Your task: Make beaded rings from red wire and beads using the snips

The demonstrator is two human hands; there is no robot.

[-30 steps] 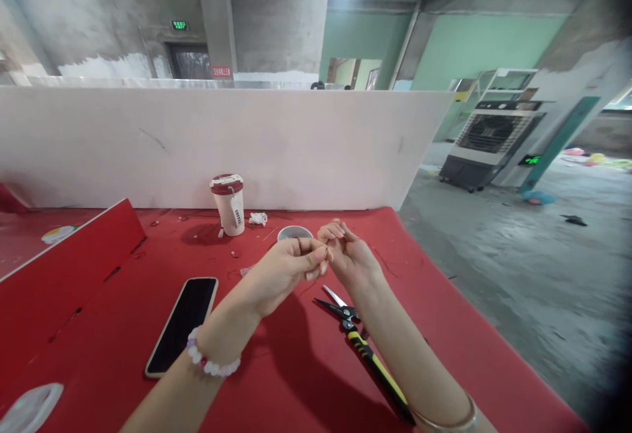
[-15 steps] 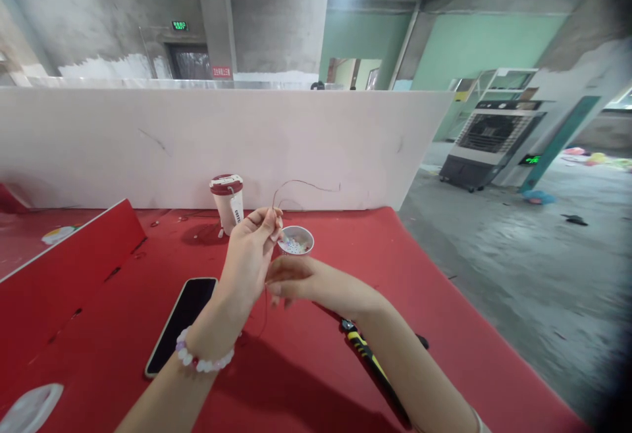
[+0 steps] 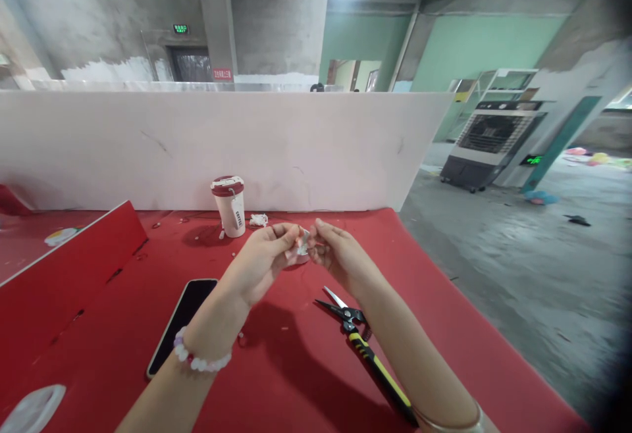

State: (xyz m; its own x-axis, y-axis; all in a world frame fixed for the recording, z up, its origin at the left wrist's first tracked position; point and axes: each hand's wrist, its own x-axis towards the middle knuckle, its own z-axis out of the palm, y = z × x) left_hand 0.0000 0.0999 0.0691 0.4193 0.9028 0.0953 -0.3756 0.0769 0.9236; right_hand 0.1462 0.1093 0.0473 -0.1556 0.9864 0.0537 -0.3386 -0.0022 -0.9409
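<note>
Over the red table (image 3: pixel 296 360), my left hand (image 3: pixel 264 252) pinches something small and pale, too small to name for sure, with a bead bracelet (image 3: pixel 202 360) on its wrist. My right hand (image 3: pixel 340 249) is close on the other side, thumb and fingertips pressed together; whatever they hold is too small to make out. The two sets of fingertips nearly meet in front of a small white cup (image 3: pixel 299 258), which they partly hide. Below my right hand lie scissors (image 3: pixel 348 318) with black and yellow handles, blades apart.
A lidded coffee cup (image 3: pixel 231 209) stands at the back, beside a small white bundle (image 3: pixel 258 220). A phone (image 3: pixel 182 321) lies left of my left forearm. A red divider (image 3: pixel 74 288) edges the left side, and a white panel (image 3: pixel 247 150) rises behind the table.
My right hand has moved up and right, from below my left hand to beside it. My left hand has shifted slightly right and down. The thin wire above it no longer shows clearly; the scissors' blades are uncovered.
</note>
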